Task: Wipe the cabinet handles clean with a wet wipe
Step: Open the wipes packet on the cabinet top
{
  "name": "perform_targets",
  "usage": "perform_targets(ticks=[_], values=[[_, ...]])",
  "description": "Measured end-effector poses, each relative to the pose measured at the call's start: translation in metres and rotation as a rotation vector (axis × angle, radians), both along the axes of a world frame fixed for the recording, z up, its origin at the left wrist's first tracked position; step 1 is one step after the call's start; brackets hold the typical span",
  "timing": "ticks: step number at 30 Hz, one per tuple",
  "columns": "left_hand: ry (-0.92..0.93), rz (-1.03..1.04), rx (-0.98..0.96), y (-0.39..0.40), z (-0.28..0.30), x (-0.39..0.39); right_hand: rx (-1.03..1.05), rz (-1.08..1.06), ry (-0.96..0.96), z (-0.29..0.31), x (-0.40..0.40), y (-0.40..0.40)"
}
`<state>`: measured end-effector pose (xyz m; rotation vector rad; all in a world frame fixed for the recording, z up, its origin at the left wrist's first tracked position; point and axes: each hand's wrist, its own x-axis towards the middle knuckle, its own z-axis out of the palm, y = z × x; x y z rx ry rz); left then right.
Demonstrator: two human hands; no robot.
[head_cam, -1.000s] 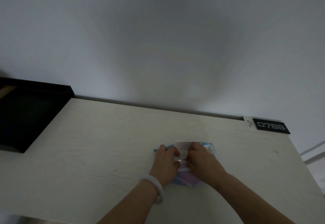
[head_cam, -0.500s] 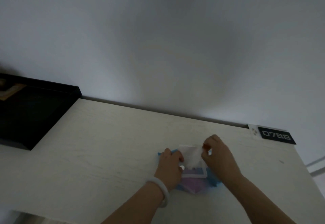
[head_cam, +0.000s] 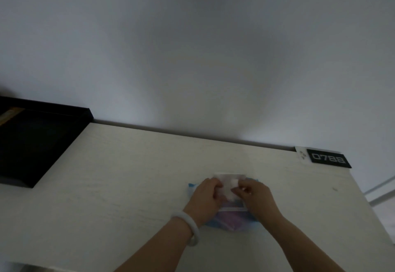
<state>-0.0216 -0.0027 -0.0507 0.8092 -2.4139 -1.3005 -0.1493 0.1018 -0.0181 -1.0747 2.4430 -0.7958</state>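
A blue and purple wet-wipe pack lies on the pale wooden cabinet top, its flap lifted at the far end. A white wet wipe sticks up out of the pack's opening. My left hand, with a white bangle on the wrist, rests on the pack's left side and its fingers curl at the wipe's left edge. My right hand pinches the wipe from the right. No cabinet handles are in view.
A black framed panel sits at the left against the white wall. A small black plate marked 0788 lies at the back right corner. The top's right edge drops off toward the floor.
The flap was peeled back by my right hand, which then came back to the opening and pinched the wipe. The wipe now stands bunched out of the pack. The left hand stayed on the pack.
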Motion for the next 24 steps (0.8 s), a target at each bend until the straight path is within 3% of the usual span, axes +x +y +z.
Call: perform_targets(ticks=[5, 8, 13, 17, 20, 24], values=[[-0.045, -0.056, 0.046, -0.001, -0.003, 0.002, -0.388, -0.332, -0.550, 0.024, -0.001, 0.018], [-0.053, -0.079, 0.054, -0.001, 0.001, 0.002, -0.581, -0.437, -0.740, 0.037, -0.003, 0.029], [-0.062, -0.063, -0.063, 0.001, -0.007, 0.006, -0.758, -0.449, -0.689, 0.051, -0.026, 0.046], [-0.148, -0.214, -0.217, 0.006, -0.011, 0.004, -0.835, -0.555, -0.580, 0.064, -0.044, 0.056], [-0.243, -0.282, -0.424, 0.007, -0.017, 0.003, -0.750, -0.566, -0.493, 0.059, -0.046, 0.060], [-0.366, -0.364, -0.528, 0.008, -0.010, 0.003, -0.588, -0.515, -0.411, 0.043, -0.035, 0.060]])
